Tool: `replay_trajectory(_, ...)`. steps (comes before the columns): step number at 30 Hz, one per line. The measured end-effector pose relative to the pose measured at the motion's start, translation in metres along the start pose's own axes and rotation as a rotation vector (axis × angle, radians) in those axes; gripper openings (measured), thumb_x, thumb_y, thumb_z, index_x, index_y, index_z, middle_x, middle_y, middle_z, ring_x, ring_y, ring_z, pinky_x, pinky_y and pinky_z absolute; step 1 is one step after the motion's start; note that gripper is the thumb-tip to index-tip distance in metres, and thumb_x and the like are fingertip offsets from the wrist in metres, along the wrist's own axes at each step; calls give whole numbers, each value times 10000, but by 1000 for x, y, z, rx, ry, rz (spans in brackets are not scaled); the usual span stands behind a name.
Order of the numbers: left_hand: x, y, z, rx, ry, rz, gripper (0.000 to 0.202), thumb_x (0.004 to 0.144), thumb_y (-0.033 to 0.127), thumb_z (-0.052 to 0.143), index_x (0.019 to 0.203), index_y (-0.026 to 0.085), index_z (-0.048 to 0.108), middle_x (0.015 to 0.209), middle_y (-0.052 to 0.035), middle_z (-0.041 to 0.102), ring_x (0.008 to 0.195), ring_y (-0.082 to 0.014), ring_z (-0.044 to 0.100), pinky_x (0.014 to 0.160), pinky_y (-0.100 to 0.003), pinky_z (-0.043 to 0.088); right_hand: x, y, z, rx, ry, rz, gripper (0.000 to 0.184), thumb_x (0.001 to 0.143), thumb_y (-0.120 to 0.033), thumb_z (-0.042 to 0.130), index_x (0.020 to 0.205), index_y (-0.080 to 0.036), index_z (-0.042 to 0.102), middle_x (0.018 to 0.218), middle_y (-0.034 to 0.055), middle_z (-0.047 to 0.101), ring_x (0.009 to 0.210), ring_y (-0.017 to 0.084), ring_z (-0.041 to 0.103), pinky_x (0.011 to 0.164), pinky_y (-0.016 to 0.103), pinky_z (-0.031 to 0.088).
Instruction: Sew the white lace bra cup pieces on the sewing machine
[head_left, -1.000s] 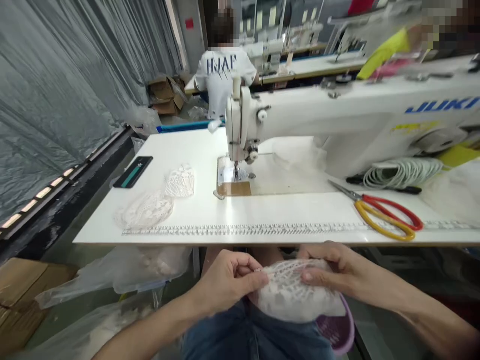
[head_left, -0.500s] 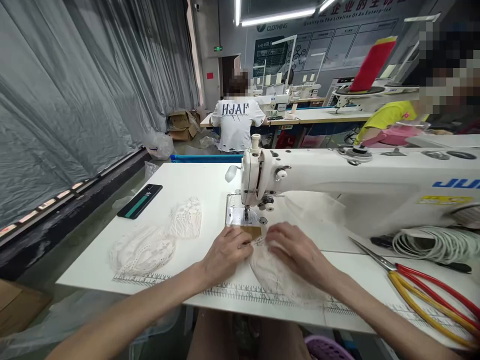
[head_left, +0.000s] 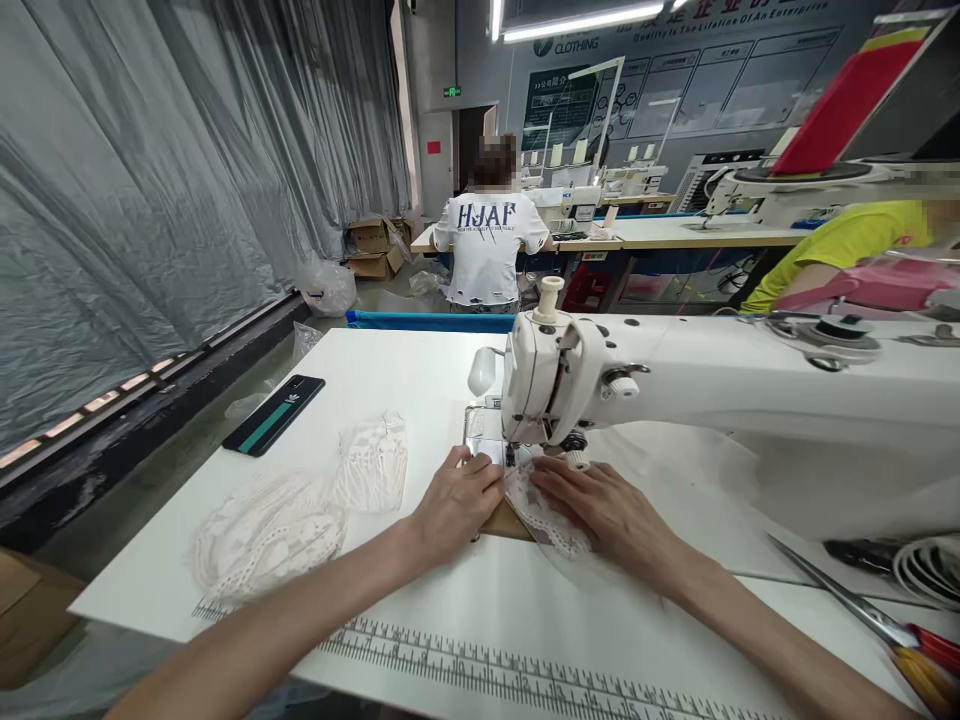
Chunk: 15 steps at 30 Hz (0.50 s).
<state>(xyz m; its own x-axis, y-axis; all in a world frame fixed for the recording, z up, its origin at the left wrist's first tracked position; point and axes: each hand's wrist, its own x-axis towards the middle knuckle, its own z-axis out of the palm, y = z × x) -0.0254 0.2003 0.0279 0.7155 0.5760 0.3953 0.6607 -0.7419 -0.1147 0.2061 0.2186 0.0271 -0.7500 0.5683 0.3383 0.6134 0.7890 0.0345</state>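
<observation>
A strip of white lace fabric (head_left: 551, 522) lies under the presser foot area of a white sewing machine (head_left: 551, 375). My left hand (head_left: 459, 502) is just left of the needle, its fingers curled and closed on the lace edge. Over the lace on the right, my right hand (head_left: 604, 508) has its fingers bent together, gripping and pressing the cloth. Part of the lace is hidden beneath that hand. A brown patch (head_left: 506, 522) of the machine bed shows between the hands.
Two white lace pieces (head_left: 266, 535) and a dark phone (head_left: 276, 415) lie on the left. Scissors (head_left: 862, 605) rest at the right, beside coiled pale cord (head_left: 930, 570). A ruler scale (head_left: 487, 665) runs along the front. Co-workers sit beyond the machine.
Both hands have moved forward with the lace, closer to the needle. The lace's loose end has been drawn away from the table's front edge. The camera view has shifted.
</observation>
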Motion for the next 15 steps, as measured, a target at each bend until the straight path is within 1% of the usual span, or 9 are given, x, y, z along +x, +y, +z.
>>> replay_trajectory(4,2,-4,6,8,20,-8,268,867,-15,369,1014,113,553,1012,-82,642,968,-183,553,839,-375,368,2,5,6,-46,-18,9,380,898,-79,339,1197,-193,544,1112,114,643,902,233,623,697,362,489)
replay_trajectory(8,4,-4,9,21,49,-13,270,865,-17,359,1015,92,556,1023,-90,645,959,-187,555,842,-378,365,4,10,9,-53,14,12,405,905,-78,310,1207,-208,546,1093,103,655,908,234,617,696,364,495)
replay_trajectory(12,6,-4,10,34,57,-24,281,868,-23,346,1021,90,554,1041,-102,640,976,-193,554,850,-389,368,6,15,13,-25,70,-13,436,888,-52,313,1229,-219,527,1114,84,651,1003,222,587,784,367,490)
replay_trajectory(15,7,-4,10,47,51,-26,289,867,-32,342,1014,91,558,1038,-109,638,995,-199,553,853,-395,372,6,15,13,9,77,-26,434,894,-58,301,1237,-212,517,1148,99,634,1050,235,567,812,398,479)
